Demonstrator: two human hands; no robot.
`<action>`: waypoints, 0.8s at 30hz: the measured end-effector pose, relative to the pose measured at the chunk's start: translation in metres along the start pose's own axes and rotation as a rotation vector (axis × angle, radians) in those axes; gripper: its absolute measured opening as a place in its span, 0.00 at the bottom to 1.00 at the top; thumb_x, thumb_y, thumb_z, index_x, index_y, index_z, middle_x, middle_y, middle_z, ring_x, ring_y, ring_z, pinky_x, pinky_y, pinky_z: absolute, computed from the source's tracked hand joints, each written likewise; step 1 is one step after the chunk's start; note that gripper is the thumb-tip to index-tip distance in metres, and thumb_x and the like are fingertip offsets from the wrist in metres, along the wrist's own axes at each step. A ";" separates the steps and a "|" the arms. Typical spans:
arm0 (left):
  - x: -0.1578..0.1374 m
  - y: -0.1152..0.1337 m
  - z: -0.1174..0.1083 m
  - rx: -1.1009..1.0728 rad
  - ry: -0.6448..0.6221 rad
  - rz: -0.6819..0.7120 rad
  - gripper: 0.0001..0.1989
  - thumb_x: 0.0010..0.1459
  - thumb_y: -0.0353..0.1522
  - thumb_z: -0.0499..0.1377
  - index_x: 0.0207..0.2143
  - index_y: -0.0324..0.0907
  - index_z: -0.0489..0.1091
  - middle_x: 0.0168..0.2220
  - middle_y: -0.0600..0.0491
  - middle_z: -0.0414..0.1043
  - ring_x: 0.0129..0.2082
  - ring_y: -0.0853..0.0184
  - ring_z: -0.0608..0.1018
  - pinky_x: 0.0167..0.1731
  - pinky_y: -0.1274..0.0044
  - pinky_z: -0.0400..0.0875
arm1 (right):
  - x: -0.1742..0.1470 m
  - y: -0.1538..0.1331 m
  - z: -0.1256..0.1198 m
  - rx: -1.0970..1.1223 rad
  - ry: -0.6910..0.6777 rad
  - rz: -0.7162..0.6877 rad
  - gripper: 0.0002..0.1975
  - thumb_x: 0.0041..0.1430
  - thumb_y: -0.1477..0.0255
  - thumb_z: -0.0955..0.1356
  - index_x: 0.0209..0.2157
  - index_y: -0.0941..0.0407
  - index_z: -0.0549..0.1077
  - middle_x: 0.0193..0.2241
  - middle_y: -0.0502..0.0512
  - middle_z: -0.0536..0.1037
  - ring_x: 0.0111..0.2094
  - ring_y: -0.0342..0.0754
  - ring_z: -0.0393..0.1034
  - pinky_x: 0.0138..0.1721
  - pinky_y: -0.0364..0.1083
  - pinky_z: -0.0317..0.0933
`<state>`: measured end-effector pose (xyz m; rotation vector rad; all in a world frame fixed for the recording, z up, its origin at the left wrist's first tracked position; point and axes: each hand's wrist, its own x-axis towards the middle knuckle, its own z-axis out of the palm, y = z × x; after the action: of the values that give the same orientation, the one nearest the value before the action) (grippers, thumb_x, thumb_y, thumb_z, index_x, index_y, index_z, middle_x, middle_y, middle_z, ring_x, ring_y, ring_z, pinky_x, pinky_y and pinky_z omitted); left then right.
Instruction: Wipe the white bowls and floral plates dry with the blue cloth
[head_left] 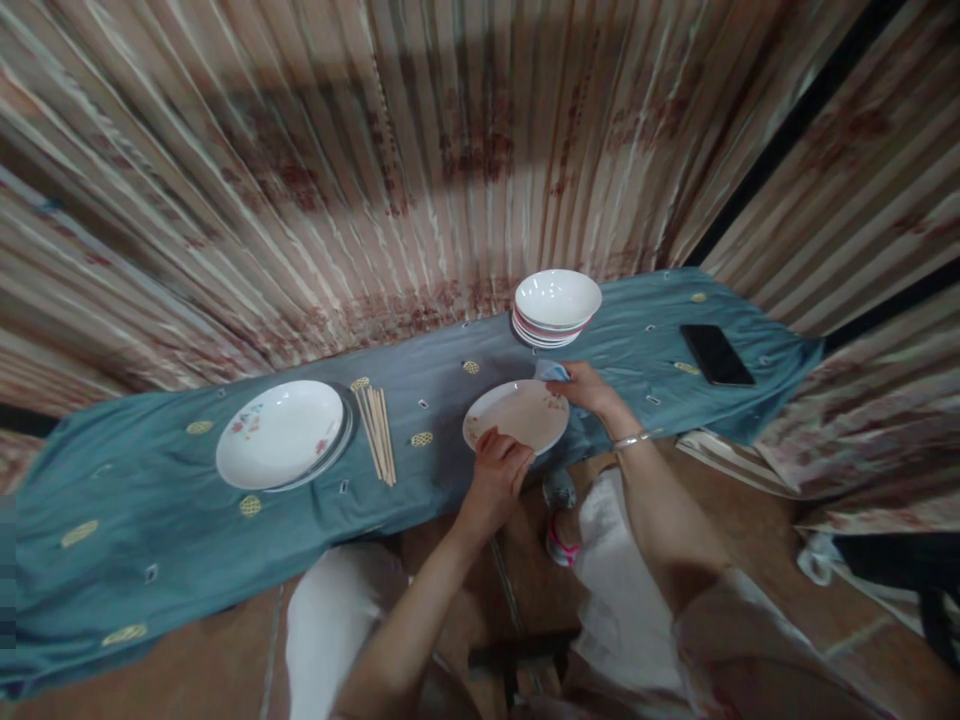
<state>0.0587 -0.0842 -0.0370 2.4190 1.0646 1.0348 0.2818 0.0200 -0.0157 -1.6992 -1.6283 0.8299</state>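
Observation:
A white plate (517, 405) with small flower prints is tilted toward me at the table's front edge. My left hand (501, 472) is closed on its near rim, with the fingers bent over the edge. At the plate's right rim, my right hand (589, 390) pinches a light blue cloth (553, 371); part of the cloth is hidden by the fingers and plate. A silver bracelet (631, 440) circles my right wrist.
Stacked white bowls (559, 300) stand behind the plate. Several wooden chopsticks (377, 435) lie left of it, beside a stack of large floral plates (281, 435). A black phone (716, 355) lies at right on the teal tablecloth (187, 540). Pleated curtains (420, 170) hang behind.

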 end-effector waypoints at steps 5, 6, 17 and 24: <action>0.019 0.003 0.031 0.084 -0.147 0.046 0.10 0.65 0.30 0.53 0.37 0.44 0.75 0.34 0.51 0.72 0.39 0.64 0.74 0.57 0.62 0.64 | -0.007 0.005 -0.022 -0.502 0.030 0.076 0.12 0.51 0.76 0.66 0.36 0.56 0.79 0.31 0.54 0.81 0.34 0.49 0.73 0.33 0.42 0.59; 0.024 0.005 0.038 0.102 -0.163 0.055 0.10 0.65 0.30 0.53 0.36 0.44 0.75 0.33 0.51 0.72 0.39 0.63 0.74 0.57 0.61 0.64 | -0.009 0.006 -0.025 -0.563 0.043 0.102 0.13 0.53 0.75 0.66 0.39 0.56 0.79 0.34 0.56 0.81 0.36 0.51 0.74 0.35 0.42 0.60; 0.062 0.017 0.078 0.192 -0.305 0.152 0.08 0.64 0.31 0.55 0.36 0.42 0.75 0.36 0.49 0.71 0.43 0.61 0.73 0.57 0.61 0.62 | -0.016 0.014 -0.044 -0.595 0.447 0.130 0.21 0.62 0.70 0.61 0.53 0.59 0.73 0.40 0.67 0.80 0.42 0.59 0.73 0.41 0.49 0.61; 0.078 0.027 0.105 0.226 -0.370 0.106 0.10 0.65 0.33 0.54 0.35 0.39 0.74 0.35 0.47 0.70 0.44 0.59 0.71 0.53 0.64 0.63 | -0.018 0.016 -0.043 -0.637 0.323 0.148 0.17 0.61 0.72 0.62 0.48 0.59 0.76 0.39 0.67 0.80 0.40 0.58 0.74 0.40 0.48 0.62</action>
<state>0.1845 -0.0436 -0.0574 2.7284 0.9749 0.4813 0.3250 0.0005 -0.0025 -2.2627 -1.6460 0.0652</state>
